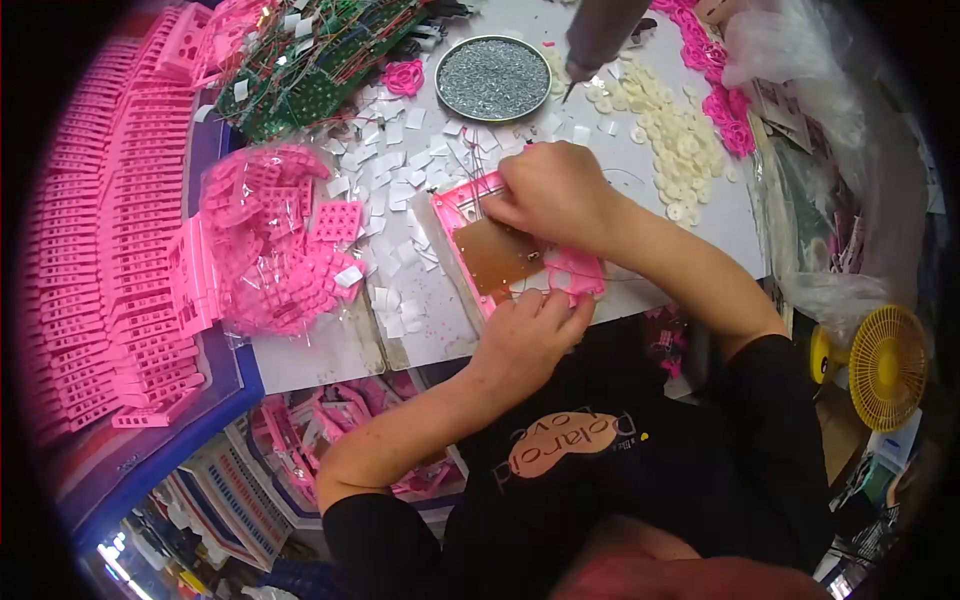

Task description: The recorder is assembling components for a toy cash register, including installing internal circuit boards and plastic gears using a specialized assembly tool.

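Observation:
A pink plastic casing (445, 215) lies on the white worktop, with a brown circuit board (495, 258) seated in it. Thin wires (478, 165) rise from the casing's far side. My right hand (560, 195) is closed over the far right part of the casing, beside the wires; what its fingertips pinch is hidden. At the near edge, my left hand (530, 335) grips the casing with bent fingers. A thin wire runs by the pink part (575, 272) between my hands.
A round tin of small metal screws (494, 78) stands beyond. An electric screwdriver (600, 40) hangs point down. Around lie white paper squares (400, 190), cream discs (680, 150), a bag of pink keypads (265, 240), green circuit boards (310, 75), stacked pink casings (120, 230) and a yellow fan (887, 368).

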`<state>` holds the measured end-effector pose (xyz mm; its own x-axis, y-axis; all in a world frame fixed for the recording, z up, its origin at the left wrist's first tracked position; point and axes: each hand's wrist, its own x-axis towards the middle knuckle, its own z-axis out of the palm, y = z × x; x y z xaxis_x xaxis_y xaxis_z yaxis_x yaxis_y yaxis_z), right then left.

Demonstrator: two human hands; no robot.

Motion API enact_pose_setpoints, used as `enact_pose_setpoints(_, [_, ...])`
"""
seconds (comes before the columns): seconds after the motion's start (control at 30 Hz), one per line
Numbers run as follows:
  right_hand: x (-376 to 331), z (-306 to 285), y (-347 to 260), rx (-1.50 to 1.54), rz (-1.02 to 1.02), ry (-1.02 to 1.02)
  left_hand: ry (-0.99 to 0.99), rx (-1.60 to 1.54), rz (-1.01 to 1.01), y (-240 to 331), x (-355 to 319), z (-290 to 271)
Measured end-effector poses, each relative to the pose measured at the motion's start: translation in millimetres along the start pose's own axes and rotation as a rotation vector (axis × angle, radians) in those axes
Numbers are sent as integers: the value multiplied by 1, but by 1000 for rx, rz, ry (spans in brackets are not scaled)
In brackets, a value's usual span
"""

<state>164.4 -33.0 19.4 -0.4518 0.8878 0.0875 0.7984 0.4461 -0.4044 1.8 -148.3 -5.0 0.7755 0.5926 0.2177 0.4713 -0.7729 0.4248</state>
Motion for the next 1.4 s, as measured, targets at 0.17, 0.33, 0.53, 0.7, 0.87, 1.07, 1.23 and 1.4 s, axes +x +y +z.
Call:
enact_pose_setpoints(0.17, [9,23,-3,4,207,35,174,-382,-331,-46,-4,-17])
enact_pose_setpoints(0.33, [-8,24,-3,458,254,152,466,112,-563,-91,40,-27])
enact_pose_setpoints(0.53, [-19,34,1,108,-231,82,543,-79,-638,-108,44,-10])
enact_pose_setpoints(0.7, [-10,-4,10,243,-665,1,593,26,-463,-108,38,-16])
enact_pose_setpoints(0.87, [7,-9,21,0,-465,354,502,22,-415,-97,42,-22])
enact_pose_setpoints(1.07, [-9,13,24,-116,-284,245,621,111,-417,-87,40,-17])
enact_pose_setpoints(1.23, [-13,6,-2,-383,-333,41,625,-203,-564,-81,39,-11])
enact_pose_setpoints(1.4, [-39,-3,0,-267,-456,-55,523,15,-403,-78,47,-18])
